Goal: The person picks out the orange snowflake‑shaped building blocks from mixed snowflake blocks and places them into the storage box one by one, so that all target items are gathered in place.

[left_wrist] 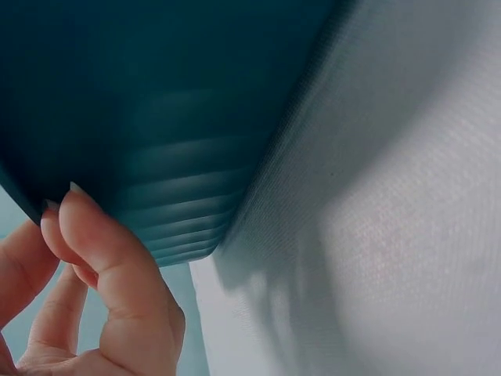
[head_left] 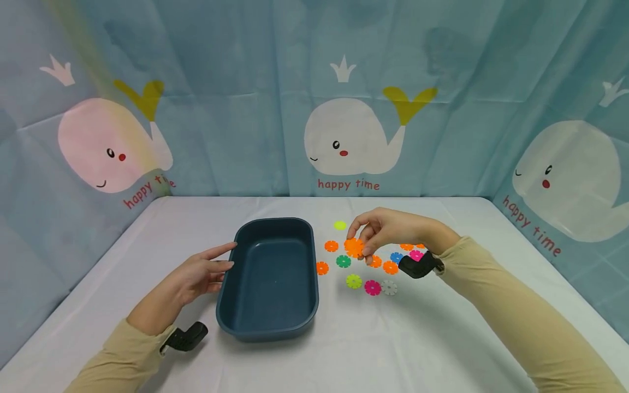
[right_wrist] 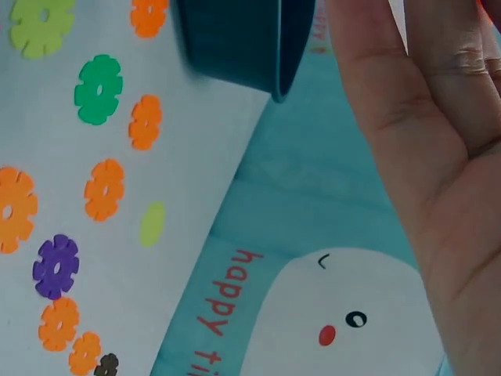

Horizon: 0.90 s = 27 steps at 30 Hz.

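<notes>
Fingertips of the right hand [head_left: 388, 232] pinch an orange snowflake disc [head_left: 354, 246] and hold it just above the white tablecloth [head_left: 442, 338], a little to the right of the dark blue tub [head_left: 269, 322]. The tub stands upright near the middle of the table, and nothing shows on its floor. The left hand [head_left: 196, 275] rests against the tub's left wall with its fingers fairly straight, holding nothing; the left wrist view shows fingertips [left_wrist: 74, 205] touching the ribbed outer side near a corner. More discs lie scattered flat on the cloth to the right of the tub: a yellow-green one [head_left: 340, 225] farthest back, an orange one [head_left: 321, 268] closest to the tub, a green one [head_left: 343, 261], a lime one [head_left: 353, 281], a magenta one [head_left: 372, 287] and a pale grey one [head_left: 390, 287] nearest the front. Whale-print curtain [head_left: 344, 136] hangs behind the table.
</notes>
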Available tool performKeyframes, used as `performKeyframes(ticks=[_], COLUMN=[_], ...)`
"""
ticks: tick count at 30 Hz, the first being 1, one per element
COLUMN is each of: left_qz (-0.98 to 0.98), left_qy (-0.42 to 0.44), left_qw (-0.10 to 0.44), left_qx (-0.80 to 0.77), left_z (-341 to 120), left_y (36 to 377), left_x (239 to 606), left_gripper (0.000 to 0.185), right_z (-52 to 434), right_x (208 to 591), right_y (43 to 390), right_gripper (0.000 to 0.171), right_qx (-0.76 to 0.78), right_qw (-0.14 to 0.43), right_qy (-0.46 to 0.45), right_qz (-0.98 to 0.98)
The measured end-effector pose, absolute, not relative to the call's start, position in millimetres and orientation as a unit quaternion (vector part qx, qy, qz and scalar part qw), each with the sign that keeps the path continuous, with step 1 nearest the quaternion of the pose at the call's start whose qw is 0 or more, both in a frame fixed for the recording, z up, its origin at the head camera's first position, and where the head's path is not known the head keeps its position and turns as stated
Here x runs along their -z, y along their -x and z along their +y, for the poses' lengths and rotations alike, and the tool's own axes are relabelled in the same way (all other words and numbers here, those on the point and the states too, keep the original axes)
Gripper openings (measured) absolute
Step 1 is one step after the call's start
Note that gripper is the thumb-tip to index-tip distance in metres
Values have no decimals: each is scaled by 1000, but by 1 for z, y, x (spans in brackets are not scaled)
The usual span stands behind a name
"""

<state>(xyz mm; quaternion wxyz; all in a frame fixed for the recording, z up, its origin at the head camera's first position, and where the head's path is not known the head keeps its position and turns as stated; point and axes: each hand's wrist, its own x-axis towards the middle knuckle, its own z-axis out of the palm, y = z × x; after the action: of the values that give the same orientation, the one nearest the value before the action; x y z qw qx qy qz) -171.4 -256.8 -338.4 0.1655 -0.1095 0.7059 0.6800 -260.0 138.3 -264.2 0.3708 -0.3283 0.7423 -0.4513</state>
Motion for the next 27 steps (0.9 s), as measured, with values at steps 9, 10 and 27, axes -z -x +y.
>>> performKeyframes(ticks=[9, 10, 27], left_qz=[711, 712, 718], left_qy=[113, 113, 117], left_qw=[163, 162, 161], left_qx=[-675, -674, -667], left_z=[-255, -255, -254], left_y=[171, 171, 171], left_x=[337, 337, 337], left_gripper=[63, 62, 63], right_z=[118, 115, 73], right_x=[264, 264, 278], right_y=[262, 262, 259], right_gripper=[27, 26, 28], right_qx=[418, 419, 432], right_qw=[371, 373, 383], right_qy=[354, 359, 407], right_qz=[750, 746, 708])
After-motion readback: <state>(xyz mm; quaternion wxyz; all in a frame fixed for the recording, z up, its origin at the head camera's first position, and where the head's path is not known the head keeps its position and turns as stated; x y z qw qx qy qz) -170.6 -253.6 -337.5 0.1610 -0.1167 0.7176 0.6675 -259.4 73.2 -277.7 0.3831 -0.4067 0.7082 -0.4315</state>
